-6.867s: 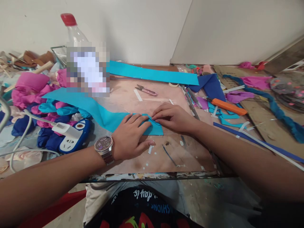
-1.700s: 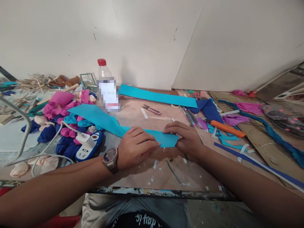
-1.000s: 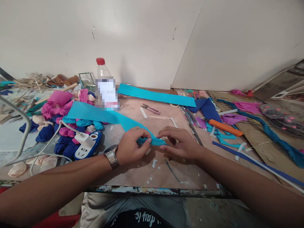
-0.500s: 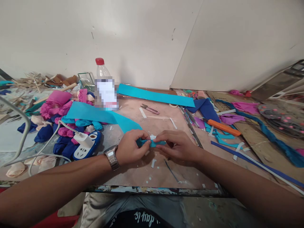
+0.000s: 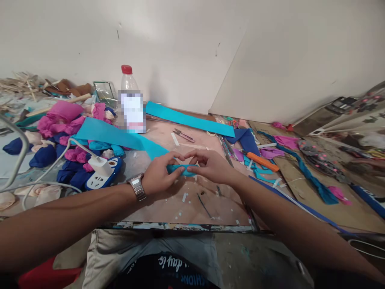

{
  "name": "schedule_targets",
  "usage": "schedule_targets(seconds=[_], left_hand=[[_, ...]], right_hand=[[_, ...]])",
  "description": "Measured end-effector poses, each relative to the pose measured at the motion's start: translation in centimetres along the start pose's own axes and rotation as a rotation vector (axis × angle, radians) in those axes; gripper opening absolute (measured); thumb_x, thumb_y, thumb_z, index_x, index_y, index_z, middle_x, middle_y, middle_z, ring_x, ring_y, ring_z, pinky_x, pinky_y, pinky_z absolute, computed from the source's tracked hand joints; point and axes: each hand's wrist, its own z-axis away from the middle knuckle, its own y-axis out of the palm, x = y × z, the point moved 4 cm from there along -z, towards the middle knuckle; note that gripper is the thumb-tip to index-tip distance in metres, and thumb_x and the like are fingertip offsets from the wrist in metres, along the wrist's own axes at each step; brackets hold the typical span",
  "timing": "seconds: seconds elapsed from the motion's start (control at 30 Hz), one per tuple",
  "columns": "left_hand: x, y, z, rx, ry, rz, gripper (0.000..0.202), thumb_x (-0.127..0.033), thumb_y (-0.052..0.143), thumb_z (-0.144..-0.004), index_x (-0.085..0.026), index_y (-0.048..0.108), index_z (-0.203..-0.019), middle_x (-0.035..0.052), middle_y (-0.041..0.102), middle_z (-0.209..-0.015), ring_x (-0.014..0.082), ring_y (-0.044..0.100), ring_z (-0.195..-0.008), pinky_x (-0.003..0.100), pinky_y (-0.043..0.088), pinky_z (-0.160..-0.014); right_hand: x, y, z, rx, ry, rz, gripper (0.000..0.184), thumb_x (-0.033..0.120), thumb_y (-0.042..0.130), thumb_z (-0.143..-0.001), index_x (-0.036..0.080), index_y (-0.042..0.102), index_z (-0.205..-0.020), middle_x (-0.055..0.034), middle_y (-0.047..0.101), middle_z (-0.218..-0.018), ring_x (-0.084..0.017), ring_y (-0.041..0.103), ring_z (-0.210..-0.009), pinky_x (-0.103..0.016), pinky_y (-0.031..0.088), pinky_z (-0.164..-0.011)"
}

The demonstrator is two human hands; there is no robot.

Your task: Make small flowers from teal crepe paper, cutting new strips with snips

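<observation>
A long turquoise strip (image 5: pixel 120 136) runs from the left pile across the board to my hands. Its near end is rolled into a tight turquoise roll (image 5: pixel 181 169). My left hand (image 5: pixel 159 176), with a wristwatch, pinches the roll's left side with closed fingers. My right hand (image 5: pixel 210 165) pinches its right side, fingers curled over it. Both hands rest just above the pink work board (image 5: pixel 195 200), close to its middle.
A bottle (image 5: pixel 130 104) with a red cap stands behind. A second turquoise strip (image 5: pixel 192 119) lies at the back, with small snips (image 5: pixel 183 135) beside it. An orange cutter (image 5: pixel 263 161) lies right. A power strip (image 5: pixel 100 176) and rolled fabric pieces sit left.
The flat end of the turquoise strip has been folded and rolled up between both hands. The view has swung a little to the right.
</observation>
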Motion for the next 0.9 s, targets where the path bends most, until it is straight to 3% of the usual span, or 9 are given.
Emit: schedule_targets(seconds=[0.1,0.33,0.47,0.63,0.77,0.9], left_hand=[[0.2,0.0,0.0,-0.015,-0.003,-0.011,0.029,-0.036,0.064,-0.094,-0.023,0.061,-0.119,0.0005,0.076,-0.085,0.0189,0.071,-0.077,0.032,0.051,-0.072],[0.2,-0.1,0.0,-0.019,0.028,-0.002,0.025,-0.038,0.062,-0.096,-0.024,0.061,-0.117,0.0012,0.076,-0.092,0.0182,0.072,-0.083,0.031,0.051,-0.075],[0.0,0.0,0.1,-0.007,0.038,-0.049,0.024,-0.035,0.06,-0.097,-0.024,0.061,-0.118,0.003,0.076,-0.099,0.0205,0.072,-0.092,0.033,0.053,-0.079],[-0.2,0.0,0.1,-0.004,0.051,-0.105,0.022,-0.035,0.059,-0.097,-0.026,0.063,-0.117,0.0042,0.075,-0.11,0.0218,0.071,-0.1,0.034,0.052,-0.085],[-0.1,0.1,0.2,0.016,0.033,-0.116,0.023,-0.034,0.06,-0.097,-0.025,0.063,-0.118,0.0043,0.076,-0.11,0.0222,0.071,-0.1,0.035,0.053,-0.085],[0.0,0.1,0.2,0.019,0.052,-0.165,0.023,-0.035,0.061,-0.096,-0.024,0.068,-0.115,0.0047,0.076,-0.113,0.0227,0.069,-0.102,0.037,0.052,-0.089]], right_hand=[[0.4,-0.3,-0.7,0.055,0.042,-0.068,0.044,0.041,0.08,-0.083,0.015,0.071,-0.117,-0.0028,0.074,-0.078,-0.013,0.063,-0.064,-0.022,0.044,-0.057],[-0.7,0.0,-0.6,-0.078,-0.002,-0.067,0.042,0.045,0.08,-0.083,0.016,0.074,-0.111,-0.0065,0.078,-0.087,-0.016,0.068,-0.071,-0.026,0.049,-0.063],[-1.6,0.4,-0.2,-0.057,-0.034,-0.122,0.045,0.048,0.078,-0.085,0.016,0.074,-0.117,-0.0062,0.078,-0.084,-0.017,0.07,-0.073,-0.026,0.049,-0.065],[-2.5,0.6,0.3,-0.053,-0.035,-0.026,0.039,0.049,0.076,-0.086,0.017,0.079,-0.108,-0.0068,0.079,-0.09,-0.016,0.066,-0.075,-0.025,0.046,-0.064],[-2.9,0.9,0.5,-0.029,-0.026,0.02,0.033,0.049,0.073,-0.088,0.016,0.08,-0.087,-0.0032,0.073,-0.071,-0.013,0.056,-0.062,-0.024,0.039,-0.056],[-3.2,1.1,0.7,-0.069,-0.042,0.009,0.032,0.046,0.072,-0.089,0.015,0.08,-0.087,-0.0019,0.07,-0.068,-0.011,0.052,-0.058,-0.023,0.037,-0.055]])
